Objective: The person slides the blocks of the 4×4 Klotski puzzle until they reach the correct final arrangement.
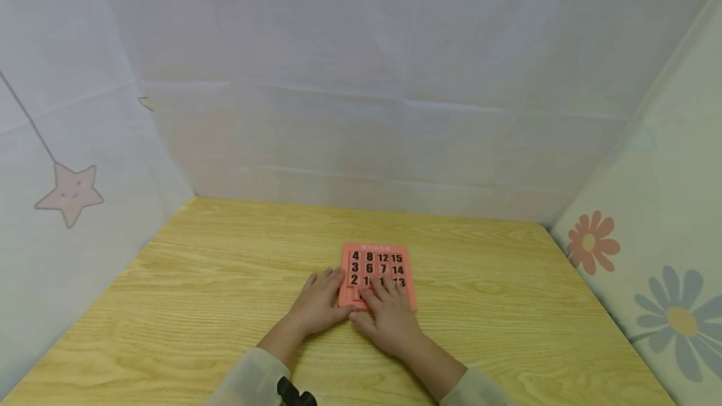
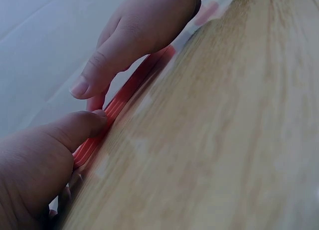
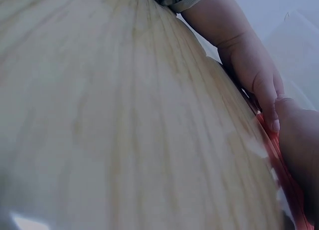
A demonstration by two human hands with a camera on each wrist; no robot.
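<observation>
A pink sliding number puzzle lies flat on the wooden table, with black numbers on its square tiles. My left hand holds its lower left corner, fingers along the left side and thumb against the near edge. In the left wrist view, the left thumb touches the puzzle's pink rim. Over the lower rows, the fingers of my right hand rest on the tiles, hiding several numbers. The right thumb stays by the near edge, close to the left thumb.
The wooden table spreads around the puzzle. Pale cloth walls stand behind and at both sides, printed with a pink star on the left and flowers on the right. A black strap sits at the left sleeve.
</observation>
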